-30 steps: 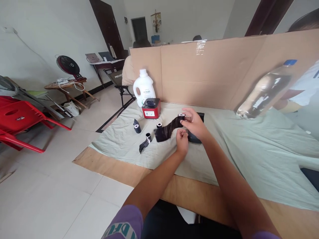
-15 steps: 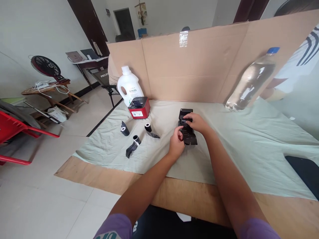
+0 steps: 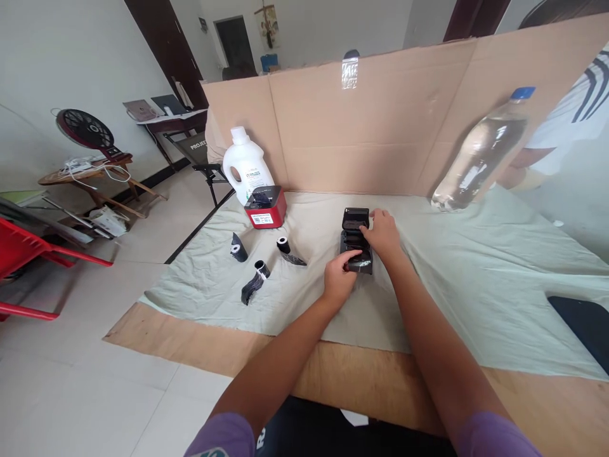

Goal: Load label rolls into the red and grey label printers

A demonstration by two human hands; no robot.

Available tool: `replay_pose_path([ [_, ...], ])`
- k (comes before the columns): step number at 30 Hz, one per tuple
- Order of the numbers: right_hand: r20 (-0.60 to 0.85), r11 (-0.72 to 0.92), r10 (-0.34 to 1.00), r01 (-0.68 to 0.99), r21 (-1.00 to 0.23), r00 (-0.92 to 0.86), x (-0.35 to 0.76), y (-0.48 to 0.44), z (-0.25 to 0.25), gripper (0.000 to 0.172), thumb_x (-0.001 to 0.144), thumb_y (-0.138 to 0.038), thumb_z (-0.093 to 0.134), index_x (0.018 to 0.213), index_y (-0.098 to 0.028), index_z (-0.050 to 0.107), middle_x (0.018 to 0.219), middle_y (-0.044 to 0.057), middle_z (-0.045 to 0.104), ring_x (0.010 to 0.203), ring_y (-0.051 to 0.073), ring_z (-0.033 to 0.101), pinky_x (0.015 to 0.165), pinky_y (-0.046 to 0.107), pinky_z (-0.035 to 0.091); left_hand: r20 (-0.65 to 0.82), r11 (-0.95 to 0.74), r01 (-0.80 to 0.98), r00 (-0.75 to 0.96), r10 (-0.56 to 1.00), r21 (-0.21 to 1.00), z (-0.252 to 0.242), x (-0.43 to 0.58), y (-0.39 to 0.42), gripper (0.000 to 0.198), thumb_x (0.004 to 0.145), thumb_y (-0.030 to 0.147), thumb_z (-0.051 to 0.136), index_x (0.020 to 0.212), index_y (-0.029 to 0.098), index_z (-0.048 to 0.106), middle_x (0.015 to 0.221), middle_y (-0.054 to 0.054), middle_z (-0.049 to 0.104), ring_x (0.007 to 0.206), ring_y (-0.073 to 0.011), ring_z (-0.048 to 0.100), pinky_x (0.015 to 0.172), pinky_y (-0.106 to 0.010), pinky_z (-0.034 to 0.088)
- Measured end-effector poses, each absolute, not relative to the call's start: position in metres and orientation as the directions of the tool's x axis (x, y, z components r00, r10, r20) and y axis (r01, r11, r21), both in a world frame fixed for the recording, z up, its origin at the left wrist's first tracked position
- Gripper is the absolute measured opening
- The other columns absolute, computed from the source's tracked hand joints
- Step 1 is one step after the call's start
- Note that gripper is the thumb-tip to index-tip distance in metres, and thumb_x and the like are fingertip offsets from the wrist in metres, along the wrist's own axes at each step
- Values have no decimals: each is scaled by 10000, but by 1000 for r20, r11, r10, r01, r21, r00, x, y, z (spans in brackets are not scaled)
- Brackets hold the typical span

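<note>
A small black device (image 3: 356, 219) with its hinged lid tipped back lies on the cloth in front of me. Black film shows over its near part. My left hand (image 3: 340, 279) grips the near left side of the device, thumb laid across the top and the other fingers mostly hidden beneath. At the far right side, my right hand (image 3: 384, 233) has its thumb at the lid's hinge and its fingers along the lid's edge. To the left lie a black film roll (image 3: 238, 252), a second roll (image 3: 283, 245) and a third roll (image 3: 261, 269), each with a loose tail.
A red and black box-shaped device (image 3: 266, 208) stands before a white jug (image 3: 247, 165). A large clear bottle (image 3: 480, 158) leans against the cardboard screen (image 3: 356, 139) at the back. A dark flat object (image 3: 580, 324) lies at the right. Behind the screen's right end, a person's sleeve shows.
The film strip that hung past the device's near edge now lies back over it. My left thumb has moved onto the top, and my right hand has shifted right, to the lid's side.
</note>
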State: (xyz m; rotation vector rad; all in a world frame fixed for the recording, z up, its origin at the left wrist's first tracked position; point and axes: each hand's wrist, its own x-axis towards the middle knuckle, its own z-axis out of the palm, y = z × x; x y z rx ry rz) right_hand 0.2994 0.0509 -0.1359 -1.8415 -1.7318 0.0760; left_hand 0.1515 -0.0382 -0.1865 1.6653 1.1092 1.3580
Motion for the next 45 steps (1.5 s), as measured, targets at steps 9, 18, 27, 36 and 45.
replay_pose_path([
  [9,291,296,947,711,-638,-133,322,49,-114,161,803,-255,616,899,-172,716,1040,75,679,768,164,615,804,331,493,409,-556,487,380,829,674,-175,125,-31,441,729,25,617,1072,243,787,915,-2,785,732,-135,667,726,-237,517],
  [18,-2,48,998,767,-640,-64,312,41,-100,314,775,-223,689,1086,-182,706,1151,95,667,935,193,617,835,292,471,285,-595,625,530,799,506,-169,113,-25,470,760,41,590,1107,289,788,839,0,783,724,-148,691,753,-254,537],
  [27,-348,-294,937,533,-793,-1,319,29,-115,583,807,-389,702,1366,-309,558,1181,89,679,737,157,622,623,280,481,256,-579,617,534,806,534,-170,113,-24,456,768,60,592,1111,294,782,770,18,745,698,-127,655,754,-232,512],
  [36,-256,-306,951,433,-848,171,306,22,-133,567,757,-519,761,1148,-120,669,926,134,738,742,198,658,625,287,500,271,-418,781,324,907,465,-157,114,-20,924,756,298,712,1578,201,300,1437,-146,566,1285,-316,545,1035,-383,442],
  [45,-81,-148,984,475,-867,158,282,11,-121,358,911,-478,564,1019,-177,724,1062,130,753,1103,296,657,909,350,477,225,-361,860,295,929,361,-156,125,-17,939,806,352,679,1596,140,218,1245,-139,709,1168,-300,652,1029,-374,426],
])
